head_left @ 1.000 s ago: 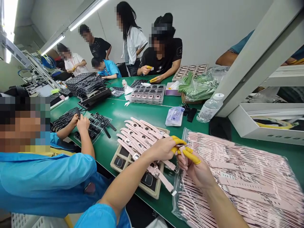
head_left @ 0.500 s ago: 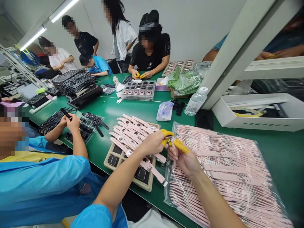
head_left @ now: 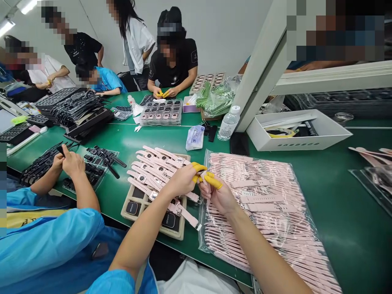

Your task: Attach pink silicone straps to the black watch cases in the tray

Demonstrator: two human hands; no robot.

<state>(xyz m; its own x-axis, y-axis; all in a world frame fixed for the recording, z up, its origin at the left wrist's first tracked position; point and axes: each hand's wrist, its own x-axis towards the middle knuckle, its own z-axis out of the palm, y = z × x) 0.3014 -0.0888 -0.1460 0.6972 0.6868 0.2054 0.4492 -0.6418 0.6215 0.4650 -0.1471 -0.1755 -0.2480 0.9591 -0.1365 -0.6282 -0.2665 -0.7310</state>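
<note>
My left hand (head_left: 184,179) and my right hand (head_left: 218,193) meet above the gap between a tray and a bag, with yellow covers on some fingertips. A pale pink watch strap (head_left: 203,177) is pinched in my right fingers. My left fingers are closed on a small dark, shiny piece against it that looks like a watch case; the fingers partly hide it. Below my left forearm, pink-strapped watches (head_left: 161,169) lie in rows across the beige tray (head_left: 181,225), whose compartments hold square black watch faces (head_left: 132,208). Under my right arm lies a clear bag of pink straps (head_left: 260,210), with several loose straps on top.
On the left, a co-worker's hands (head_left: 72,161) handle a black strap beside black watches (head_left: 88,171). Ahead are a water bottle (head_left: 229,123), a white box (head_left: 301,136), a small packet (head_left: 194,137) and stacked watch trays (head_left: 161,112). A slanted post (head_left: 263,67) rises behind the bottle.
The view has turned right, so the table things sit further left and more straps show at the far right. My hands stay together, still gripping the same pieces.
</note>
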